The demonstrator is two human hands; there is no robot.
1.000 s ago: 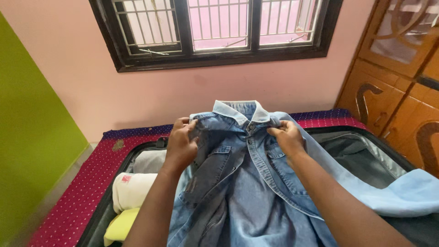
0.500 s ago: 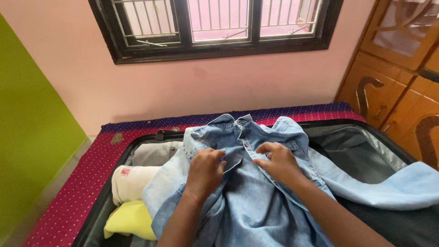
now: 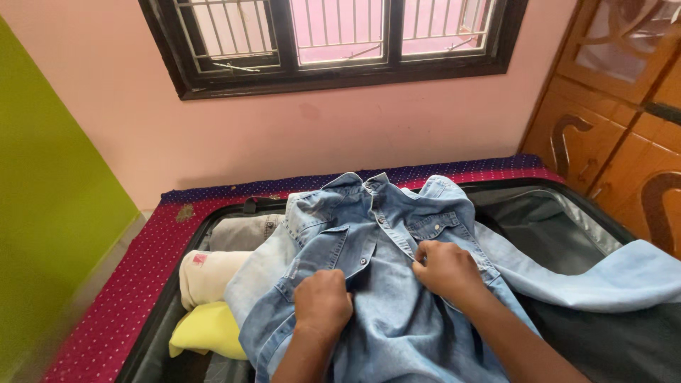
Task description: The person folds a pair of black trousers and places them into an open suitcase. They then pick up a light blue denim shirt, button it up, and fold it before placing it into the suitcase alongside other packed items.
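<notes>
Scanning from the folded yellow garment (image 3: 206,330) rightward, I see my left hand (image 3: 323,303) curled shut on the denim shirt (image 3: 383,248), which lies spread over the open suitcase (image 3: 567,206). My right hand (image 3: 448,270) pinches its button placket, I think; uneven pulling could bunch the front, and the loose sleeve (image 3: 603,280) could slide off the suitcase edge.

Light-blue denim shirt (image 3: 383,248), front up, collar away, spread across the open suitcase (image 3: 567,206).
</notes>
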